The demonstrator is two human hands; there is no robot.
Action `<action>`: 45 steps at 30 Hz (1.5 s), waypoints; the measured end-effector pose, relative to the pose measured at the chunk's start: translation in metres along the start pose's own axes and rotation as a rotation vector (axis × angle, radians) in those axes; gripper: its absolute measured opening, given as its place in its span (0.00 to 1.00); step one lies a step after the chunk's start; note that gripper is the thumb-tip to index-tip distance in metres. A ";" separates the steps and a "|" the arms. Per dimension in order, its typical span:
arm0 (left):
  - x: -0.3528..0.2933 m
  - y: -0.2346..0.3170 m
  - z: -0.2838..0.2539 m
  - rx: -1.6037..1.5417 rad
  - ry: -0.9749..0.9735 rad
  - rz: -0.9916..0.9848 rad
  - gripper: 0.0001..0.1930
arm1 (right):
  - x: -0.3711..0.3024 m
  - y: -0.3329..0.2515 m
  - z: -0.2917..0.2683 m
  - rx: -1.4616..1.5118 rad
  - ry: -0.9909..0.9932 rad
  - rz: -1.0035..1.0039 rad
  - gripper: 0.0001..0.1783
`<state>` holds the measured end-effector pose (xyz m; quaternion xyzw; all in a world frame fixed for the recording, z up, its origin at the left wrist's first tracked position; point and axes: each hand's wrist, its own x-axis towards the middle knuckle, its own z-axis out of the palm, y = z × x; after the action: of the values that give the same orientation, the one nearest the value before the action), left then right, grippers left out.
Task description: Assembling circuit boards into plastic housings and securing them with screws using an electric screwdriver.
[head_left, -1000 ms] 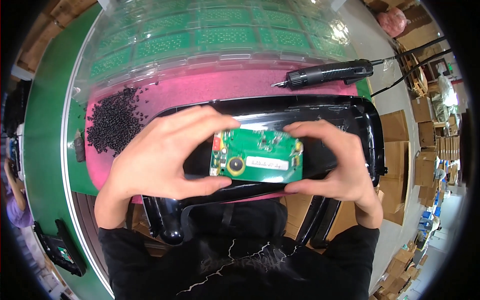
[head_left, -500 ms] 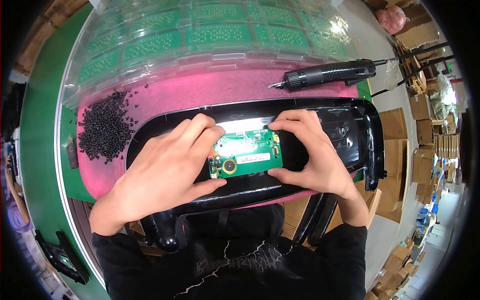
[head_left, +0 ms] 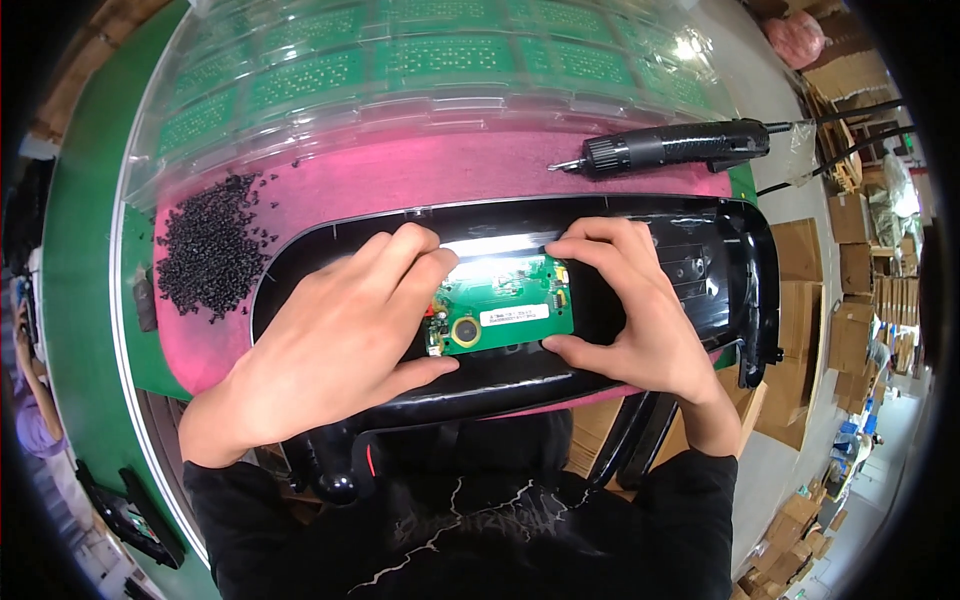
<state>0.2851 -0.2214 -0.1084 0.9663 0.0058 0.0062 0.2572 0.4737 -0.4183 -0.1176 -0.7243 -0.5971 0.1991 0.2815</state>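
Note:
A green circuit board [head_left: 505, 300] with a white label and a round part near its lower left lies over a glossy black plastic housing [head_left: 690, 300]. My left hand [head_left: 345, 320] grips the board's left end, thumb at the near corner and fingers at the far one. At the right end, my right hand [head_left: 635, 310] pinches the board between thumb and fingers in the same way. Whether the board touches the housing's floor is hidden from me. Bright glare covers the board's far edge.
Beyond the housing lies a black electric screwdriver [head_left: 680, 148] on a pink mat [head_left: 400, 165]. A heap of small black screws [head_left: 210, 250] sits at the mat's left. Clear plastic trays [head_left: 440, 60] of green boards stand at the back. Cardboard boxes [head_left: 795, 330] are at the right.
The scene has shifted slightly to the right in the picture. Both hands keep their grip on the circuit board, which stays over the housing.

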 end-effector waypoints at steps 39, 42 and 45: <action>-0.059 -0.068 -0.039 0.238 0.296 -0.297 0.13 | 0.023 0.074 -0.103 0.382 0.887 0.355 0.26; -0.056 -0.072 -0.032 0.267 0.320 -0.303 0.12 | 0.052 0.031 -0.069 0.526 1.072 -0.046 0.25; -0.045 -0.066 -0.032 0.286 0.333 -0.314 0.11 | 0.061 0.013 -0.040 0.859 0.801 0.008 0.21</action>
<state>0.2391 -0.1489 -0.1133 0.9658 0.1986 0.1241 0.1113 0.5209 -0.3667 -0.0928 -0.5665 -0.3074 0.1352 0.7526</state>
